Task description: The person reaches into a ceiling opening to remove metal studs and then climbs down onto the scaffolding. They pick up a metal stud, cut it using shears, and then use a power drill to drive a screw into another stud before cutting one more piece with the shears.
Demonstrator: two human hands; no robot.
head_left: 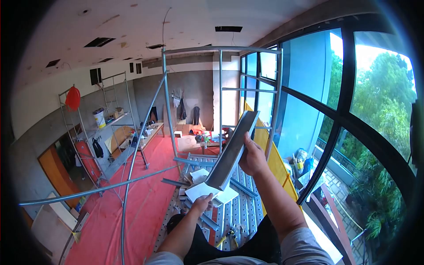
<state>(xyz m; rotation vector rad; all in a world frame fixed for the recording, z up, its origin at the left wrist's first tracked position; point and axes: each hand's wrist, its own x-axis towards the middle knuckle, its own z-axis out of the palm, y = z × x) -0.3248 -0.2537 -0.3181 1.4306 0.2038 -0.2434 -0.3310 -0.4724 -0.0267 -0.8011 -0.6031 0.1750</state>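
Observation:
A long grey metal channel [232,150] is held up at a slant in front of me. My right hand [253,155] grips its right edge near the upper half, thumb on the face. My left hand [202,204] is lower, its fingers closed on a white board piece [201,191] beneath the channel's bottom end. More white offcuts lie around it on the perforated metal platform [240,210]. Pliers and other hand tools [229,235] rest on the platform between my legs. Loose metal strips [244,187] lie beside the boards.
Scaffold tubes [166,106] frame the platform, with a long diagonal brace at left. Large windows [309,66] line the right side. Below is a red floor covering [150,190], with another scaffold [106,119] at left bearing a white bucket [99,118]. A workbench [152,131] stands farther back.

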